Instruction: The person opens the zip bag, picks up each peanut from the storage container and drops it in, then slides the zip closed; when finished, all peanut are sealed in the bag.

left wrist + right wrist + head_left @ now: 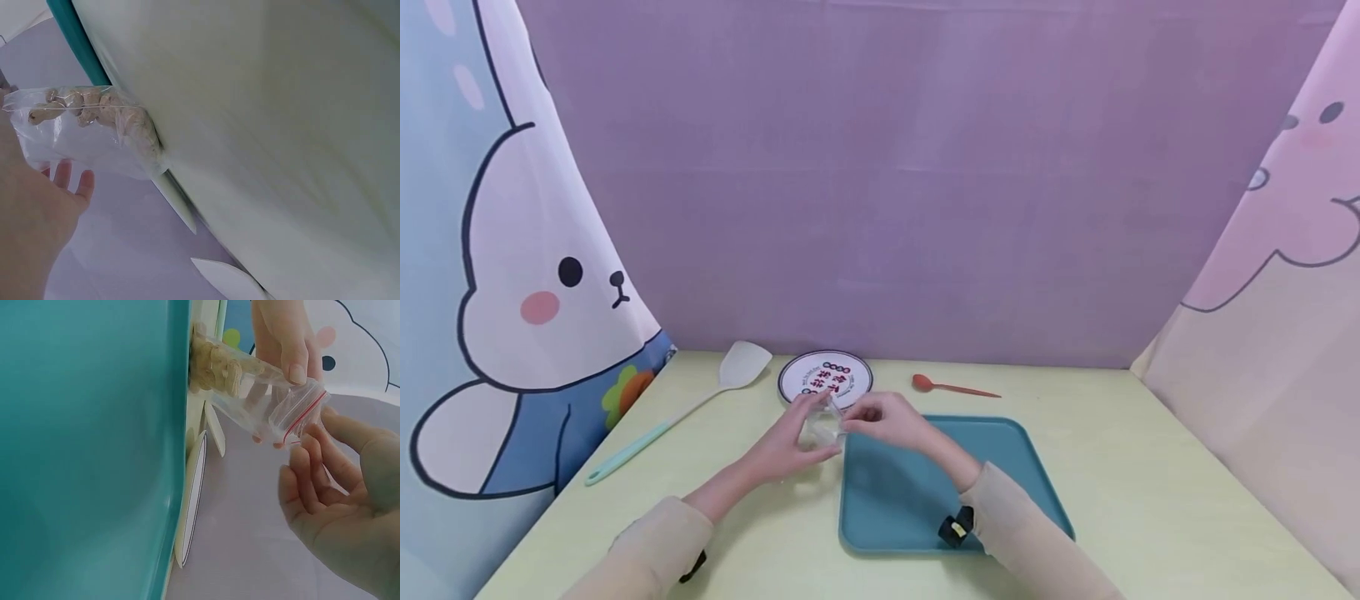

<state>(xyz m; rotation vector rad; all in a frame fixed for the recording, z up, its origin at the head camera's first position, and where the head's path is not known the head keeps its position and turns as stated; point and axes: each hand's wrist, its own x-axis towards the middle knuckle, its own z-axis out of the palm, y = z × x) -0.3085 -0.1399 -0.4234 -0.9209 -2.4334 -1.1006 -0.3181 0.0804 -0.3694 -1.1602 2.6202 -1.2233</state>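
A clear zip-lock bag (824,425) hangs between both hands above the left edge of the teal tray (925,483). My left hand (790,440) holds the bag's upper part, thumb on one face and fingers behind it, as the right wrist view shows. With thumb and fingertips my right hand (891,419) pinches the bag's top edge, near the red seal strip (305,417). Tan, knobbly pieces (215,367) lie in the bottom of the bag; their kind is hard to tell. Whether the seal is parted cannot be seen.
A white spatula (743,365) with a mint handle lies at the left. Behind the hands is a round white plate (797,377) with red lettering. Right of it lies a small red spoon (922,382). A purple cloth (880,183) hangs along the table's back.
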